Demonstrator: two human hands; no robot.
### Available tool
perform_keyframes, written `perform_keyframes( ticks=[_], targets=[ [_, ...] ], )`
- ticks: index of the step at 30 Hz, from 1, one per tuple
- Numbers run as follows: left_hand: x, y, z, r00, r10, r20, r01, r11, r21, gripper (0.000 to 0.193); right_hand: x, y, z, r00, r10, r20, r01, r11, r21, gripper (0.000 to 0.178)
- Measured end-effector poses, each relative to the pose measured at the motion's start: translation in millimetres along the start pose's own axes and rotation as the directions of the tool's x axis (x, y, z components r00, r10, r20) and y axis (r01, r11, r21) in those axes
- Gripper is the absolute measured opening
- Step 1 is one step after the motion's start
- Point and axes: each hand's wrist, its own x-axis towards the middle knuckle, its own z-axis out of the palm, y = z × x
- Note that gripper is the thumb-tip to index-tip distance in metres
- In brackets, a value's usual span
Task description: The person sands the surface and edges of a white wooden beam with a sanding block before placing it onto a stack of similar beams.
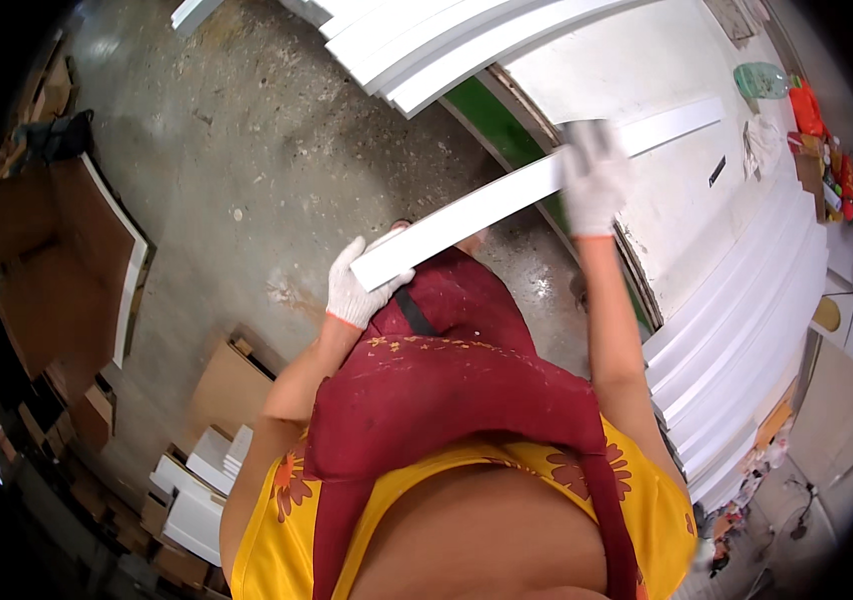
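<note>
A long white board point(467, 223) slants from my lap up to the right, its far end over the white worktop point(667, 235). My left hand point(359, 285), in a white knit glove with an orange cuff, is closed round the near end of the board, fingers behind it and thumb along its edge. My right hand point(595, 190), gloved the same and blurred by motion, lies across the board farther along. Under its fingers shows a dark grey block point(587, 132) pressed against the board; its exact kind is unclear.
Stacks of white boards lie at the top point(427, 45) and at the right point(747, 320). A small black piece point(717, 171) and a green plastic bottle point(762, 80) are on the worktop. Brown cardboard point(67, 270) and white pieces point(197, 520) stand on the floor at left.
</note>
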Motion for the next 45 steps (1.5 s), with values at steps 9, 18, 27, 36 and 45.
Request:
perform_keyframes(
  ticks=[9, 18, 27, 36, 45],
  targets=[
    [13, -13, 6, 0.941, 0.252, 0.226, -0.27, 0.158, 0.95, 0.054, -46, -212, -43, 0.763, -0.599, 0.245, 0.396, 0.731, 0.556, 0.018],
    [18, -14, 6, 0.987, -0.012, 0.162, 0.03, 0.994, -0.108, 0.066, -22, -117, -23, 0.971, -0.228, 0.075, 0.21, 0.959, 0.192, 0.02],
    [35, -14, -66, 0.862, 0.095, 0.498, 0.008, 0.98, -0.201, 0.05, -54, -180, -41, 0.754, -0.556, 0.35, 0.309, 0.771, 0.557, 0.039],
    [13, -13, -20, 0.875, 0.296, 0.383, -0.376, -0.085, 0.923, 0.037, -71, -203, -51, 0.778, -0.597, 0.195, 0.425, 0.729, 0.536, 0.043],
    [25, -14, -9, 0.978, -0.025, 0.209, 0.037, 0.998, -0.052, 0.047, -60, -164, -52, 0.786, -0.521, 0.332, 0.355, 0.821, 0.447, 0.049]
  ],
)
